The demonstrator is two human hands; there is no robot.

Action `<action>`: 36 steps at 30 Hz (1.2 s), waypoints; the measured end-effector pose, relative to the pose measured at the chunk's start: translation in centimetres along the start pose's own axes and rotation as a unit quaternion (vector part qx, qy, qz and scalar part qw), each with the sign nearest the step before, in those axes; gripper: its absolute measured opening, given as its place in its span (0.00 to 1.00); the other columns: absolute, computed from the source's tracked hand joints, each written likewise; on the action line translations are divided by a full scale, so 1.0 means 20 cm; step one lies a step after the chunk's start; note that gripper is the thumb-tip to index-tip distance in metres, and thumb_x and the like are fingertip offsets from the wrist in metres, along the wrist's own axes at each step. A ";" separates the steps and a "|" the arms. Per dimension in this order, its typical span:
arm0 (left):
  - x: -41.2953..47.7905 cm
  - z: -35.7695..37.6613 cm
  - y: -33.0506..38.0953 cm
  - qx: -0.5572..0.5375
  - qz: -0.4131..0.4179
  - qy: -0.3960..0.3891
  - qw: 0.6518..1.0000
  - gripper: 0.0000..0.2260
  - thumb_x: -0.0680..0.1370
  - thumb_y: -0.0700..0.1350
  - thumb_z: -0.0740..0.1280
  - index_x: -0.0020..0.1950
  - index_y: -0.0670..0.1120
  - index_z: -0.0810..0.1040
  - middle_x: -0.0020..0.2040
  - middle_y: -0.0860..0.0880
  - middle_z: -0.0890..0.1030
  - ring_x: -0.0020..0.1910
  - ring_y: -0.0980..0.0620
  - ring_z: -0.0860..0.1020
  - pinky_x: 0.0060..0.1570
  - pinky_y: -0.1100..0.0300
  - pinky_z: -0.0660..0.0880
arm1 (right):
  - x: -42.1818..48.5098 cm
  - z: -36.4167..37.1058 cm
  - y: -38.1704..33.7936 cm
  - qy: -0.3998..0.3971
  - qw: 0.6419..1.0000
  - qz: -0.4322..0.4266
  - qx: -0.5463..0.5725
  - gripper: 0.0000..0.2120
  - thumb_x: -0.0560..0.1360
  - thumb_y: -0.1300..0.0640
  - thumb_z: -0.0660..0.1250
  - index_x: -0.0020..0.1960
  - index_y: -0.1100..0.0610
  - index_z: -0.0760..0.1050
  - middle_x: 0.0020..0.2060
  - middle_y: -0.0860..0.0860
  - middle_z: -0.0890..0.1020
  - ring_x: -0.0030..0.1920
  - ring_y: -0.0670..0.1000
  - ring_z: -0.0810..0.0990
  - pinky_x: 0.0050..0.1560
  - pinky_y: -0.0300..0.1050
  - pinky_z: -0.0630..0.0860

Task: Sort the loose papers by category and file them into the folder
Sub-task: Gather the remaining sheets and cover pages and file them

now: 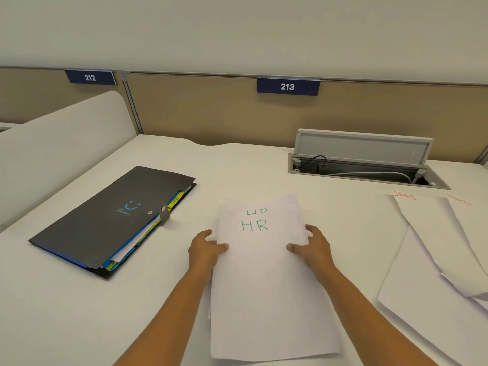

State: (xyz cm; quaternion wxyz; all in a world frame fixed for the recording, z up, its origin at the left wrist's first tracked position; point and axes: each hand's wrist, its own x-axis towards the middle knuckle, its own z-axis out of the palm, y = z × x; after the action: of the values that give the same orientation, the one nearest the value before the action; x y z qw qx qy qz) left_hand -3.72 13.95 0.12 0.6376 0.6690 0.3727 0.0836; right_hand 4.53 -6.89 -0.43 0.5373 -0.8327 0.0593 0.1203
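Note:
A small stack of white sheets marked "HR" in green [264, 281] lies in front of me on the white desk [237, 170]. My left hand [207, 249] grips its left edge, thumb on top. My right hand [314, 247] grips the right edge the same way. A second "HR" heading peeks out behind the top sheet. A dark grey expanding folder [105, 220] lies closed at the left, coloured dividers and paper edges showing along its side. Loose sheets headed "SPORTS" in red [433, 247] are spread at the right.
An open cable hatch [367, 167] with cords is set into the desk at the back right. A beige partition with number plates 212 and 213 [287, 87] runs along the far edge. A white divider panel [66, 143] stands at the left.

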 end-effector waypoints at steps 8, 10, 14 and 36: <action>-0.04 0.00 0.28 -0.116 0.154 0.019 0.981 0.07 0.73 0.38 0.70 0.50 0.42 0.79 0.44 0.47 0.82 0.42 0.47 0.80 0.47 0.54 0.79 | -0.04 -0.06 -0.25 0.044 0.972 -0.149 0.176 0.09 0.72 0.60 0.71 0.52 0.55 0.78 0.47 0.54 0.83 0.45 0.54 0.82 0.49 0.49 0.80; -0.07 0.00 0.39 -0.149 0.212 0.013 0.966 0.03 0.73 0.40 0.70 0.45 0.45 0.79 0.41 0.50 0.82 0.41 0.49 0.80 0.46 0.56 0.79 | -0.05 -0.08 -0.35 0.053 0.954 -0.188 0.225 0.06 0.73 0.59 0.70 0.49 0.53 0.78 0.44 0.51 0.83 0.44 0.53 0.82 0.47 0.47 0.81; -0.09 -0.01 0.49 -0.179 0.277 -0.004 0.944 0.03 0.73 0.41 0.70 0.41 0.48 0.77 0.36 0.55 0.83 0.36 0.56 0.80 0.44 0.59 0.79 | -0.08 -0.12 -0.47 0.058 0.928 -0.243 0.278 0.06 0.74 0.57 0.69 0.50 0.53 0.77 0.44 0.47 0.83 0.44 0.49 0.83 0.45 0.41 0.81; 0.00 -0.09 0.26 -0.137 0.255 0.002 0.957 0.05 0.78 0.44 0.63 0.51 0.47 0.78 0.46 0.50 0.83 0.45 0.52 0.81 0.47 0.60 0.77 | -0.04 0.08 -0.33 0.005 0.972 -0.180 0.151 0.13 0.74 0.55 0.68 0.55 0.61 0.77 0.48 0.55 0.81 0.47 0.57 0.80 0.50 0.50 0.79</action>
State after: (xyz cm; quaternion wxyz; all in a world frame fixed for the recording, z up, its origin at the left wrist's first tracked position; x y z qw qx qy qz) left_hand -2.65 15.84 5.15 0.6801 0.6477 0.1760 0.2949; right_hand 5.06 -2.65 5.01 0.6694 -0.7394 -0.0714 0.0071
